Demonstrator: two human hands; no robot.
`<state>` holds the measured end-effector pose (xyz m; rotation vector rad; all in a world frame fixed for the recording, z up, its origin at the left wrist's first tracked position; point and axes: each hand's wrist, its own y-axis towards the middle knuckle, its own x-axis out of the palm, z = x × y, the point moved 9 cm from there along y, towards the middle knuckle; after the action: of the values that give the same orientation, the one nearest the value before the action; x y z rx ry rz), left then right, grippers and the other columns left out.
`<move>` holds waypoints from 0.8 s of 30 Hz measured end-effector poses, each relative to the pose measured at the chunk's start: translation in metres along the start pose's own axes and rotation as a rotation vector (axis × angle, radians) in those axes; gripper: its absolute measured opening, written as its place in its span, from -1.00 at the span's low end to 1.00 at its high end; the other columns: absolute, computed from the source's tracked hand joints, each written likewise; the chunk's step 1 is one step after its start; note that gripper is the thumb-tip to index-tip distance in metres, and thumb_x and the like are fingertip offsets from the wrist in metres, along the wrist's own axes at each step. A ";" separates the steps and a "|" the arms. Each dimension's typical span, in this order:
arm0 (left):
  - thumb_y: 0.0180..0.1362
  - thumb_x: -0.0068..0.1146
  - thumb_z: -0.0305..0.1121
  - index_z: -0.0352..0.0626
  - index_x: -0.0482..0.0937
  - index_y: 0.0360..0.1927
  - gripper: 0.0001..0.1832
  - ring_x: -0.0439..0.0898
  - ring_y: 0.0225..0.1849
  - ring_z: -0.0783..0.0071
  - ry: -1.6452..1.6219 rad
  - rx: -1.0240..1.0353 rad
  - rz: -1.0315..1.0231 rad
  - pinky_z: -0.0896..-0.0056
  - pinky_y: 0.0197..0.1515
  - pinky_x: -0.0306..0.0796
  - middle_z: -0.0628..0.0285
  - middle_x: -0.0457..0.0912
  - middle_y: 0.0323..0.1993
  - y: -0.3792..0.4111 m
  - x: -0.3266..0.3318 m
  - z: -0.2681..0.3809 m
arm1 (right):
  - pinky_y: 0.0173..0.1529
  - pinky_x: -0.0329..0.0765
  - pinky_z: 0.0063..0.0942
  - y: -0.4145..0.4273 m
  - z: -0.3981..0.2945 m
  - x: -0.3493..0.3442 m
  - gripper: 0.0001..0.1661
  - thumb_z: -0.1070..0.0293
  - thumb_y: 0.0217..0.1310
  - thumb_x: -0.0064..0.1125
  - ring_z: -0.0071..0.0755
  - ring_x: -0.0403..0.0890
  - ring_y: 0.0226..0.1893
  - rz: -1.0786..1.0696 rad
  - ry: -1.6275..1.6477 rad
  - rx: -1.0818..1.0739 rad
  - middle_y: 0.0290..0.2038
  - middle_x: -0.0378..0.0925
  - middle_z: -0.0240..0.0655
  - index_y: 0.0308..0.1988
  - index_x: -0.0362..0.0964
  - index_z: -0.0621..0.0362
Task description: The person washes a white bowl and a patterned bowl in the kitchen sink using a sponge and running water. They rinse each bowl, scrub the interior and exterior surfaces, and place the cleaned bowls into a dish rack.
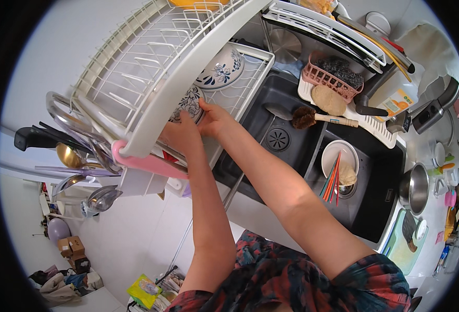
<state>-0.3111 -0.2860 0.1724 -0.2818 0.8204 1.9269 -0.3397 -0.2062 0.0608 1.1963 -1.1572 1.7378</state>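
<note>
Both of my hands reach into the lower tier of a white wire dish rack point(252, 87) left of the sink. My right hand point(215, 119) has its fingers on the rim of a blue-and-white floral-patterned dish point(190, 104). Beside it, my left hand point(182, 134) touches the same dish's near edge; its fingers are partly hidden by the rack's upper frame. Behind that dish, a larger bowl with blue flowers point(223, 70) rests upside down on the wire shelf.
The double black sink point(280, 93) holds a ladle point(278, 111) and a white bowl point(332, 150) with colored chopsticks point(332, 179). A wooden-handled brush point(336, 120) spans its divider. Utensils and a pink-handled tool point(147, 162) stick out by the rack. A knife point(409, 230) lies on a cutting board point(399, 249).
</note>
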 end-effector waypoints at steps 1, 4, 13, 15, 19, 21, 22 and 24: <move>-0.06 0.10 -0.32 -0.41 0.08 0.21 -0.24 0.20 0.18 -0.17 0.007 -0.010 0.008 0.07 0.17 0.18 -0.35 0.15 0.12 0.000 0.004 -0.006 | 0.19 0.11 0.25 0.001 0.000 0.000 -0.57 0.12 0.36 -0.26 -0.06 0.28 0.18 -0.001 -0.014 0.005 0.14 0.31 -0.18 0.11 0.20 0.05; -0.05 0.08 -0.29 -0.34 0.04 0.26 -0.20 0.06 0.25 -0.28 0.036 -0.012 0.020 0.01 0.24 0.06 -0.44 0.00 0.21 -0.001 0.013 -0.019 | 0.19 0.15 0.22 0.001 0.000 0.002 -0.57 0.12 0.36 -0.26 -0.07 0.29 0.18 0.000 -0.055 0.013 0.14 0.31 -0.17 0.10 0.21 0.08; -0.05 0.08 -0.31 -0.26 0.03 0.28 -0.20 -0.01 0.25 -0.34 0.041 -0.101 0.027 -0.05 0.26 0.02 -0.38 -0.05 0.22 -0.006 0.014 -0.015 | -0.11 0.51 -0.02 0.020 -0.031 -0.014 -0.64 0.24 0.26 -0.09 -0.26 0.50 -0.03 0.352 -0.903 -0.178 0.02 0.43 -0.15 0.00 0.34 0.14; -0.06 0.09 -0.32 -0.26 0.03 0.28 -0.20 0.01 0.23 -0.35 0.050 -0.106 0.023 -0.06 0.25 0.04 -0.38 -0.05 0.21 -0.007 0.011 -0.014 | -0.16 0.55 -0.17 0.018 -0.044 -0.002 -0.70 0.30 0.18 -0.01 -0.31 0.57 -0.14 0.364 -1.363 -0.255 -0.12 0.52 -0.16 -0.13 0.44 0.20; -0.06 0.07 -0.34 -0.23 -0.03 0.31 -0.17 -0.02 0.23 -0.46 0.045 -0.073 -0.036 -0.09 0.24 0.05 -0.49 -0.10 0.21 -0.015 0.022 -0.001 | -0.18 0.58 -0.39 0.018 -0.068 0.015 -0.78 0.35 0.01 0.13 -0.31 0.64 -0.29 0.193 -2.177 -0.493 -0.39 0.62 -0.24 -0.35 0.55 0.26; -0.07 0.05 -0.37 -0.24 -0.02 0.31 -0.17 -0.02 0.23 -0.47 0.063 -0.089 -0.016 -0.12 0.22 0.09 -0.49 -0.13 0.21 -0.013 0.011 -0.017 | -0.20 0.58 -0.39 -0.014 -0.028 0.045 -0.79 0.35 -0.05 0.17 -0.26 0.64 -0.32 0.242 -2.380 -0.340 -0.44 0.62 -0.25 -0.38 0.57 0.24; -0.08 0.05 -0.37 -0.24 -0.03 0.31 -0.17 -0.04 0.23 -0.50 0.045 -0.086 -0.017 -0.12 0.22 0.08 -0.52 -0.16 0.22 -0.012 0.012 -0.020 | -0.21 0.58 -0.39 -0.027 -0.025 0.052 -0.79 0.35 -0.07 0.19 -0.24 0.65 -0.34 0.320 -2.391 -0.275 -0.45 0.62 -0.24 -0.38 0.57 0.23; -0.09 0.05 -0.37 -0.26 -0.03 0.31 -0.16 -0.08 0.25 -0.52 0.030 -0.098 -0.038 -0.12 0.23 0.06 -0.57 -0.20 0.22 -0.013 0.015 -0.021 | -0.25 0.59 -0.39 -0.035 -0.034 0.036 -0.78 0.36 -0.09 0.18 -0.23 0.65 -0.39 0.576 -2.048 -0.157 -0.46 0.62 -0.23 -0.36 0.58 0.23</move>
<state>-0.3105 -0.2855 0.1443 -0.3843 0.7361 1.9344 -0.3301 -0.1599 0.0988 2.6790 -2.7231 -0.0335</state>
